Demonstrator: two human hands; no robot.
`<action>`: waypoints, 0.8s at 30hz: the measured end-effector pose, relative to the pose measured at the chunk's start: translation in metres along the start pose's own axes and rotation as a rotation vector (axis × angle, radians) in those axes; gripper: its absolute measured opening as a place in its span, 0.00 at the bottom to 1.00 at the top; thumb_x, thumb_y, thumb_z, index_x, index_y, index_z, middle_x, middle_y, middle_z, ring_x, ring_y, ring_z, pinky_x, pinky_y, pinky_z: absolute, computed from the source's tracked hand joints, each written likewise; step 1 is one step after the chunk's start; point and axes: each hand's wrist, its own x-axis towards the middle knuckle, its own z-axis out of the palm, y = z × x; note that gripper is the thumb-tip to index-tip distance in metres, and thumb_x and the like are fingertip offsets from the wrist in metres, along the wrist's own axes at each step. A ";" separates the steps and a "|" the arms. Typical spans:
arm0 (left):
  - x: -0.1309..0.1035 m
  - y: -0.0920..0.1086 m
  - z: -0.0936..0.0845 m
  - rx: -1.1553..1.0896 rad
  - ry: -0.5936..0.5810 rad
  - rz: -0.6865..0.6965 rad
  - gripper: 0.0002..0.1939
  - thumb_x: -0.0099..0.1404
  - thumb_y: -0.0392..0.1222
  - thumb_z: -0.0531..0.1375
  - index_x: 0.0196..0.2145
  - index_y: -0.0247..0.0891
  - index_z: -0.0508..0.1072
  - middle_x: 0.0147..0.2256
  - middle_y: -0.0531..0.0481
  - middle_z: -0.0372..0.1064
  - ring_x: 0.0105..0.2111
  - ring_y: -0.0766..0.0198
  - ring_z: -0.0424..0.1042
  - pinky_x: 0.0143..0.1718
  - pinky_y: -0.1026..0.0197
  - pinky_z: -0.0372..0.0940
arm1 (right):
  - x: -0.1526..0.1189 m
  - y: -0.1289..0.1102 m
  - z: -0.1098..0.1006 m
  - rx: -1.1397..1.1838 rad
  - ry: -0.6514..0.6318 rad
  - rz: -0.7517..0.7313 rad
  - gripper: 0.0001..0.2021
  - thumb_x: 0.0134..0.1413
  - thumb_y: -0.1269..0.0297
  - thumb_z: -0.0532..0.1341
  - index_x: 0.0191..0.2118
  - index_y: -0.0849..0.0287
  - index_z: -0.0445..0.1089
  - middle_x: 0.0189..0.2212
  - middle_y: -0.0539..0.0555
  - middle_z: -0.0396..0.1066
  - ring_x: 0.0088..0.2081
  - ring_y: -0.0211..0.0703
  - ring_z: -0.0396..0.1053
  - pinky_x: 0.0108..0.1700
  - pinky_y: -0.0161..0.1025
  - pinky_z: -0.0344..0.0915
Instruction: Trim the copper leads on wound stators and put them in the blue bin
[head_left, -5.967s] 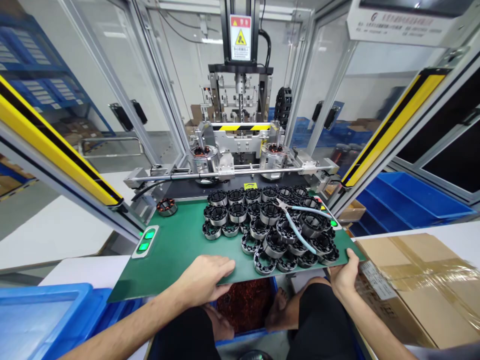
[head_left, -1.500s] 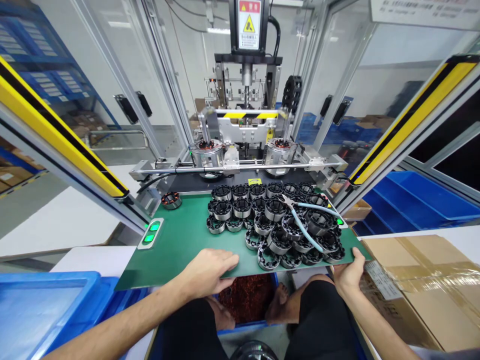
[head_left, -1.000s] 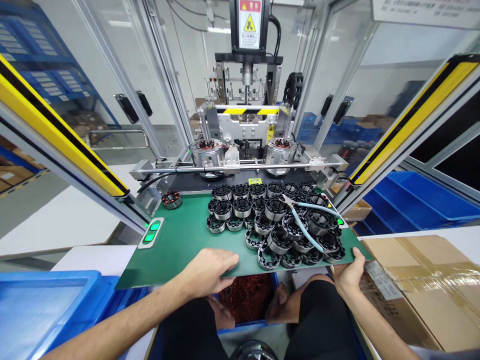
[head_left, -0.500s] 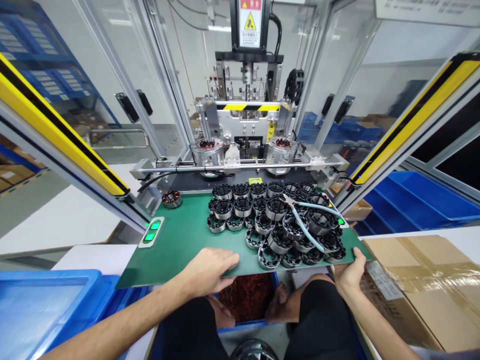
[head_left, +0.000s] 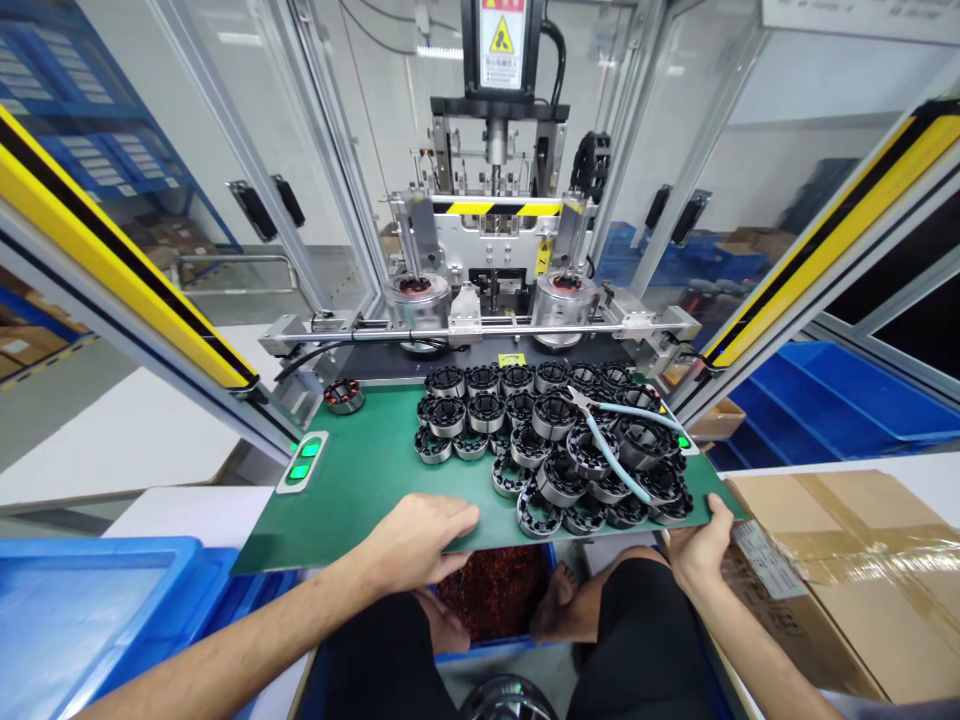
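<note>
My left hand is at the front edge of the green work surface, fingers over the top and thumb below, closed round the edge. Farther right, my right hand holds the same edge, its thumb on top and the other fingers hidden underneath. Between and behind the hands stand stacked motor stators, metal rings with black slotted inserts. Diagonal cutters with light blue handles lie across the stack. One stator with copper windings sits alone at the back left.
Behind the surface, a machine holds two clear cylindrical fixtures with wound stators inside. Green-lit buttons are at the left. A cardboard box stands right, blue trays left. A bin of reddish scraps is below, between the feet.
The camera view shifts very slightly. Both hands, the stators and the cutters stay in place.
</note>
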 end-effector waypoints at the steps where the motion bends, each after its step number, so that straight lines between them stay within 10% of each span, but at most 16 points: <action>1: 0.000 0.000 0.000 -0.003 0.003 -0.001 0.16 0.66 0.43 0.68 0.37 0.43 0.61 0.37 0.54 0.76 0.36 0.58 0.75 0.34 0.54 0.55 | 0.000 0.000 0.000 0.002 -0.006 -0.009 0.23 0.53 0.50 0.62 0.52 0.54 0.76 0.54 0.49 0.79 0.60 0.46 0.74 0.68 0.47 0.66; 24: 0.001 0.000 0.001 -0.014 -0.005 -0.001 0.14 0.67 0.44 0.67 0.38 0.43 0.62 0.38 0.52 0.76 0.37 0.57 0.75 0.34 0.55 0.56 | -0.002 -0.002 0.003 0.006 -0.031 -0.068 0.23 0.53 0.51 0.62 0.52 0.56 0.75 0.53 0.52 0.79 0.62 0.48 0.72 0.67 0.47 0.68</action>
